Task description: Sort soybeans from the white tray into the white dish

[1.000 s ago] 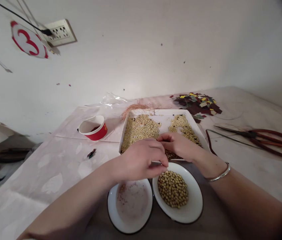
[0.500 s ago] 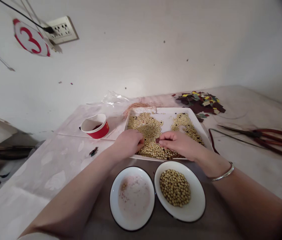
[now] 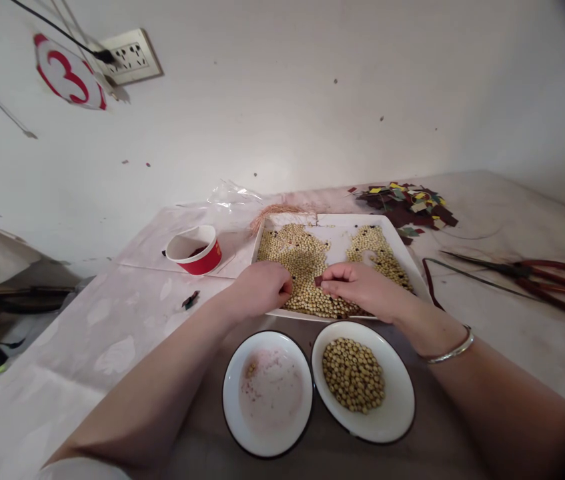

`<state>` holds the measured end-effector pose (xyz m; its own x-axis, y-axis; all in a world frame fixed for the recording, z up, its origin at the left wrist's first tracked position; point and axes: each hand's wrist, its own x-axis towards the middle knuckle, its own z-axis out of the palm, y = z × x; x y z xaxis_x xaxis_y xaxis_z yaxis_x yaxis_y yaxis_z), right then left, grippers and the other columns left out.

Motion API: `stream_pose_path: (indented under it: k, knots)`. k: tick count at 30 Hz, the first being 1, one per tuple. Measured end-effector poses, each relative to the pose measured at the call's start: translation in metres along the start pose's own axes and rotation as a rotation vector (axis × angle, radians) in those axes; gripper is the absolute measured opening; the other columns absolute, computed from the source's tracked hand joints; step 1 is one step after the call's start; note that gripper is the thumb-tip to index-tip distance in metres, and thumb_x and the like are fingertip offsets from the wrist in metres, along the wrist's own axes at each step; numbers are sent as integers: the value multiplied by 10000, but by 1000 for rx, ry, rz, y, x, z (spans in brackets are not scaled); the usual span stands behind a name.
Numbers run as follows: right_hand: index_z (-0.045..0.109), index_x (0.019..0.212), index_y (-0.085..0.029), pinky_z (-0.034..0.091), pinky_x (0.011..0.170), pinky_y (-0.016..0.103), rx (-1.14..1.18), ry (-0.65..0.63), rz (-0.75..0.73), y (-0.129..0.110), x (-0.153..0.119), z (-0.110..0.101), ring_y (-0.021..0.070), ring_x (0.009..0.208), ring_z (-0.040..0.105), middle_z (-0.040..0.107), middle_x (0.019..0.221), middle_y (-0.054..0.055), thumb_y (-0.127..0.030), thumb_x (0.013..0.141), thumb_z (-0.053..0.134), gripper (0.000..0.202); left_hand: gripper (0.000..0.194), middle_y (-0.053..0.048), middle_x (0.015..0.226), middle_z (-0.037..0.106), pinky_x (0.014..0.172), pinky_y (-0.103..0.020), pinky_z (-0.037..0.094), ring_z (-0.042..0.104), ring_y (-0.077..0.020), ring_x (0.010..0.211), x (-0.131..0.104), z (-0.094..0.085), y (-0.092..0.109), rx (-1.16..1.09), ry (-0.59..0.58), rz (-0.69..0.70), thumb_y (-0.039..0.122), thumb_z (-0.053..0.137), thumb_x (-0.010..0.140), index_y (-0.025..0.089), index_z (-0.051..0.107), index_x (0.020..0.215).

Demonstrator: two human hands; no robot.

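Note:
My right hand [image 3: 349, 285] pinches a small dark red chip [image 3: 318, 281] between thumb and fingers, just above the beads. My left hand [image 3: 265, 285] is curled closed over the left part of the tray; whatever its fingertips hold is hidden. Beneath both hands lies a shallow white tray [image 3: 407, 257] spread with small pale yellow-green beads [image 3: 307, 257], a few dark ones among them. Nearer to me stand two white dark-rimmed bowls: the right bowl [image 3: 397, 407] holds larger tan beads [image 3: 353, 375], the left bowl [image 3: 235, 413] has pinkish residue and a few specks.
Left of the tray stands a red and white paper cup [image 3: 205, 260] with dark red contents. At the back right lies a heap of coloured chips [image 3: 412, 205]. Large red-handled scissors [image 3: 547, 272] rest on the right. Behind the tray are clear plastic [image 3: 232, 195] and copper-coloured strands [image 3: 277, 211].
The whole view has shifted slightly, so everything appears a little further right. Both hands keep nearly the same pose over the tray, and the chip stays in my right hand.

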<state>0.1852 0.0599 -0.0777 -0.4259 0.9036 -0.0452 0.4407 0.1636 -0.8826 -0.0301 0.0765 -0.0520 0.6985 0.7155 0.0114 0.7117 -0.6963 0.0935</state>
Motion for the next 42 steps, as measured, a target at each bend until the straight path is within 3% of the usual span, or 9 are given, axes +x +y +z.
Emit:
stream_pose_path:
  k: [5, 8, 12, 19, 29, 42]
  knots:
    - [599, 720, -184, 349, 569, 260, -12, 1, -10, -2, -1, -1, 136, 609, 461, 527, 640, -6, -337, 783, 524, 182, 74, -4, 689, 590, 574, -247, 365, 519, -133, 639, 0, -9, 10, -86, 163, -1, 185, 546, 726, 178, 615, 700]
    - [623, 750, -178, 359, 574, 258, -22, -5, -3, -5, -2, -1, 139, 619, 479, 554, 653, -3, -323, 780, 528, 176, 74, -4, 746, 597, 680, -254, 408, 536, -130, 725, 1, -14, 21, -188, 292, 120, 190, 530, 787, 174, 596, 757]
    - [651, 812, -165, 404, 667, 278, 13, -53, -18, -7, -3, -1, 163, 714, 546, 639, 753, 12, -275, 762, 537, 166, 107, -11, 781, 601, 776, -282, 406, 530, -138, 790, 3, -11, 30, -147, 362, 305, 196, 502, 834, 171, 589, 777]
    - [649, 773, -171, 392, 625, 266, -23, -73, -41, -4, -3, 0, 148, 667, 529, 621, 704, 3, -302, 767, 555, 161, 188, -38, 784, 586, 745, -298, 401, 498, -157, 783, 5, -1, 26, 4, 420, 301, 213, 444, 868, 156, 596, 774]
    - [651, 774, -178, 386, 610, 268, -17, -73, -11, -5, -3, -1, 137, 644, 508, 611, 699, 2, -309, 769, 568, 156, 181, -44, 783, 577, 726, -296, 398, 491, -161, 777, 5, -1, 25, 74, 383, 290, 212, 450, 869, 154, 596, 778]
    - [627, 748, -169, 407, 660, 288, 1, -86, -14, -6, -3, -1, 161, 695, 547, 633, 728, 17, -274, 756, 557, 127, 184, -45, 760, 574, 699, -301, 411, 497, -156, 741, 7, 5, 29, 90, 416, 340, 207, 446, 853, 151, 587, 750]
